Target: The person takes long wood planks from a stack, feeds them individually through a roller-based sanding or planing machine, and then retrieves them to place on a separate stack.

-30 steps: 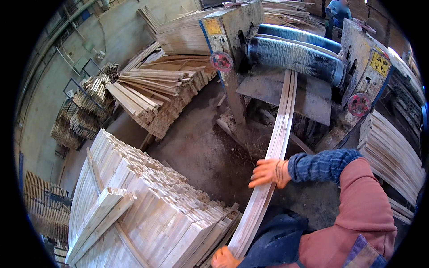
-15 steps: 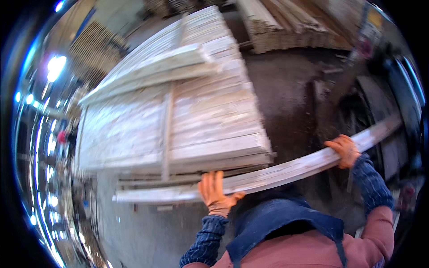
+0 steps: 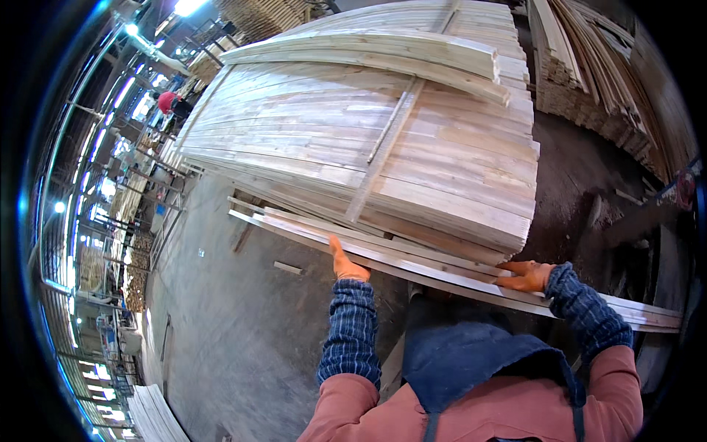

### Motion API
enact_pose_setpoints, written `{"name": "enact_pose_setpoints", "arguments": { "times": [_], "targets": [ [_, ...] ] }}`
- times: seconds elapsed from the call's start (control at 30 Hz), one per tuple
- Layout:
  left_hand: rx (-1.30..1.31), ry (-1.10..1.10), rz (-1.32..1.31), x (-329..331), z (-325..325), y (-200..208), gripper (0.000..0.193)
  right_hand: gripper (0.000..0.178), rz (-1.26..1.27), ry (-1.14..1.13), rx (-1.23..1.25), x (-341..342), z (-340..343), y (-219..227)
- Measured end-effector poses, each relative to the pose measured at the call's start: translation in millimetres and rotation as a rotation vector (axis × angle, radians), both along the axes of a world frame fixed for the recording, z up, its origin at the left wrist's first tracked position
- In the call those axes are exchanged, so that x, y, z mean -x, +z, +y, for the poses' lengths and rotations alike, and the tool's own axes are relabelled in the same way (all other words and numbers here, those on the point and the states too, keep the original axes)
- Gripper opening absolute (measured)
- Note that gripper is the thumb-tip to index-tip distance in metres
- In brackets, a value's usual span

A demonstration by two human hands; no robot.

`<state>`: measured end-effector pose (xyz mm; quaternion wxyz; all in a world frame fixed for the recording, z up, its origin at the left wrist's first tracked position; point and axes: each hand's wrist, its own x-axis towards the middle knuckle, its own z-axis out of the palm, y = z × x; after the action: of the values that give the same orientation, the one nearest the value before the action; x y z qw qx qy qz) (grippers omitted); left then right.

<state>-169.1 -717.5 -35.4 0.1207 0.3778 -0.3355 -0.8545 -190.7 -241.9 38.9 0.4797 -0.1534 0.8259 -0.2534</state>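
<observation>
A bundle of long, narrow wooden planks [image 3: 434, 267] lies across in front of me, slanting down to the right, close along the near side of a big board stack [image 3: 449, 162]. My left hand [image 3: 346, 264], in an orange glove, grips the planks' near edge left of their middle; some of its fingers are hidden. Farther right, my right hand [image 3: 529, 277], gloved the same way, is closed over the planks beside the stack's near right corner. The planks' right end reaches past my right forearm.
On top of the stack rest a few loose boards [image 3: 368, 55] and a thin crosswise batten [image 3: 387, 151]. More lumber [image 3: 589, 96] is piled at the far right. A short wood offcut [image 3: 289, 268] lies on the concrete floor [image 3: 243, 324]. A person in red [image 3: 168, 102] bends at far left.
My view has turned, so the stack appears farther right. The planks now slant down to the right and sit closer along the stack. Both hands have stayed on them, the right one nearer the stack's corner.
</observation>
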Motion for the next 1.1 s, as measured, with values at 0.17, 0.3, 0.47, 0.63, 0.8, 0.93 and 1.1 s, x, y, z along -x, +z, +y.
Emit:
{"name": "enact_pose_setpoints", "arguments": {
  "times": [0.17, 0.3, 0.47, 0.63, 0.8, 0.93, 1.1],
  "targets": [
    [0.159, -0.114, -0.048, -22.5, -0.6, -38.8, 0.061, 0.086, -0.004, -0.102, -0.007, -4.5, 11.8, 10.5],
    [-0.118, -0.101, -0.045, -48.0, 79.3, -34.0, 0.043, 0.084, -0.150, -0.268, -0.019, -13.2, 60.5, 34.4],
    [-0.345, -0.295, -0.101, -56.5, 143.8, -20.0, 0.039, 0.090, -0.077, -0.140, -0.191, -29.1, 101.0, 45.4],
    [-0.373, -0.843, -0.080, -68.7, 190.5, -22.0, 0.040, 0.116, 0.317, -0.031, -0.060, -40.7, 55.3, 50.3],
    [0.130, -1.564, -0.275, -49.1, 212.5, 58.1, 0.040, 0.119, 0.696, 0.097, -0.402, -66.6, 6.6, 11.6],
    [0.720, -1.343, 0.446, -58.5, 163.1, 63.3, 0.046, 0.122, 0.715, -0.026, -0.331, -94.7, 67.2, 1.8],
    [2.044, -1.285, 0.376, -23.5, 101.8, 118.5, 0.090, 0.121, 0.674, -0.043, -0.450, -138.5, 113.5, 21.0]
  ]
}}
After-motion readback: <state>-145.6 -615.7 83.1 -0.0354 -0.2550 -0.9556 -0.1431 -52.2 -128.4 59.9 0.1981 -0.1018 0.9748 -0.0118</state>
